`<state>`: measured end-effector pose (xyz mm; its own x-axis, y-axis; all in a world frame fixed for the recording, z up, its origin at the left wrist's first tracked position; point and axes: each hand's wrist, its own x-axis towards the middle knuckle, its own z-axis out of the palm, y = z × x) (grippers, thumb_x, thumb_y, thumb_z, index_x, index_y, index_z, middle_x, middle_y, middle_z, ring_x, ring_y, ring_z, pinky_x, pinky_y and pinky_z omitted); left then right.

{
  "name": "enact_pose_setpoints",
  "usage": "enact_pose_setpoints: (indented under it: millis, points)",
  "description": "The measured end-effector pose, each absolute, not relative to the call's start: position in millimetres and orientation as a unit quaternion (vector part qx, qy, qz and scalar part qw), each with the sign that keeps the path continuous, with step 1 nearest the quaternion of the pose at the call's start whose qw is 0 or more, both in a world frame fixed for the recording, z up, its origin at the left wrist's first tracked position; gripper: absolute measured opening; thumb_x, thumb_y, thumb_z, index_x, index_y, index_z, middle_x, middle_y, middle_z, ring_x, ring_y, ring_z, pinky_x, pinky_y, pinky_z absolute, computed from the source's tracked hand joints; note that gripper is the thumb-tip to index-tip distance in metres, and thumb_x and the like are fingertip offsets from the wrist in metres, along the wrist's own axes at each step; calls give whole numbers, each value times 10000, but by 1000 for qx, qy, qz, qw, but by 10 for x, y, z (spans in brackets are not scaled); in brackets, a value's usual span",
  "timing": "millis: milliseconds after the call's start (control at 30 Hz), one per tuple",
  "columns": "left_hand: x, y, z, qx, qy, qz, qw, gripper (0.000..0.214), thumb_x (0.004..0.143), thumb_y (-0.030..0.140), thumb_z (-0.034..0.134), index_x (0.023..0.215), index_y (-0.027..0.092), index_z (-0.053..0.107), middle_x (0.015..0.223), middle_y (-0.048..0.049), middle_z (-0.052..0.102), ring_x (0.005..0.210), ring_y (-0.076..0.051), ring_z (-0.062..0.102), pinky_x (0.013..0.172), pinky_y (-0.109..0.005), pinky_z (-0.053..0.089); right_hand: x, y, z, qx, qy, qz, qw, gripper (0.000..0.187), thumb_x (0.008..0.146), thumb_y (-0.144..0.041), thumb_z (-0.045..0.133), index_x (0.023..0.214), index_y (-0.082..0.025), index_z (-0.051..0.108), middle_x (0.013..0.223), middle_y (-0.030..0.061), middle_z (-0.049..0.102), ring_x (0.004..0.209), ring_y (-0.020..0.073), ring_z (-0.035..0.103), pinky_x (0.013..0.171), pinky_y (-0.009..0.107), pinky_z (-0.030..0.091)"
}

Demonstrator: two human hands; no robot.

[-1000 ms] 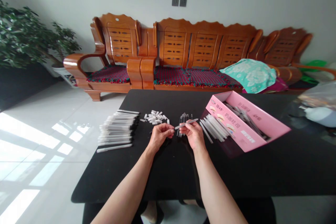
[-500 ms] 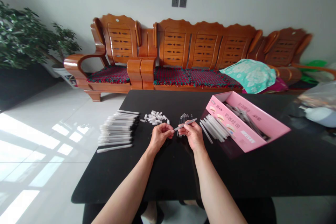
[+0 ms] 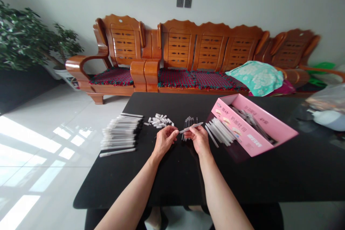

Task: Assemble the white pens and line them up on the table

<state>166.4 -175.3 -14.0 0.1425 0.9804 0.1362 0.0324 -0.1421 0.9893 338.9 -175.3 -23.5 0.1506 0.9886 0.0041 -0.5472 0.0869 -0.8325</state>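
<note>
Above the black table, a whitish pen barrel (image 3: 198, 125) slants up to the right. My right hand (image 3: 199, 140) is closed around it with thumb and fingers. At the barrel's lower left end, my left hand (image 3: 165, 140) pinches thumb and forefinger together; the exact contact is too small to see. Beneath and behind the hands lie several thin pen refills (image 3: 191, 120). White pen caps (image 3: 159, 121) are heaped beyond my left hand. Farther left, capped pens (image 3: 120, 132) lie stacked in a row. Loose white pen barrels (image 3: 219, 131) rest to the right of my right hand.
A pink box (image 3: 246, 134) with more grey-white pieces inside stands on the right of the black table (image 3: 172, 183). A clear bag and a white object (image 3: 329, 119) sit at the far right. A wooden bench (image 3: 210, 43) stands behind the table.
Both hands stay almost in place. The pen barrel has shifted very slightly to the right with my right hand.
</note>
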Motion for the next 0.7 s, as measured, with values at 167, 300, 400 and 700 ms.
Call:
enact_pose_setpoints:
  millis: [167, 300, 400, 700]
  points:
    - [1640, -1751, -168, 617, 472, 431, 459, 481, 900, 549, 505, 743, 131, 685, 590, -25, 637, 402, -72, 501, 403, -171, 341, 3381, -1757, -225, -354, -313, 573, 669, 301, 692, -247, 829, 851, -174, 584, 715, 52, 764, 563, 197, 732, 497, 253, 607]
    - [1644, -1720, -214, 622, 464, 436, 456, 359, 825, 484, 639, 729, 140, 664, 571, -6, 623, 418, -75, 507, 420, -168, 351, 3369, -1759, -220, -356, -320, 570, 668, 285, 701, -241, 821, 849, -169, 588, 702, 49, 758, 554, 200, 730, 496, 260, 609]
    - [1653, -1716, -199, 602, 454, 468, 461, 304, 737, 434, 743, 794, 147, 660, 596, 9, 612, 459, -86, 519, 441, -173, 381, 3368, -1758, -218, -355, -322, 572, 666, 274, 709, -240, 814, 849, -165, 591, 703, 53, 758, 559, 205, 732, 498, 263, 609]
    - [1619, -1769, -122, 652, 474, 411, 426, 462, 903, 525, 511, 722, 139, 687, 575, -15, 622, 407, -82, 489, 413, -186, 339, 3377, -1753, -240, -353, -322, 572, 667, 286, 708, -252, 817, 861, -174, 589, 726, 53, 765, 566, 194, 732, 505, 261, 613]
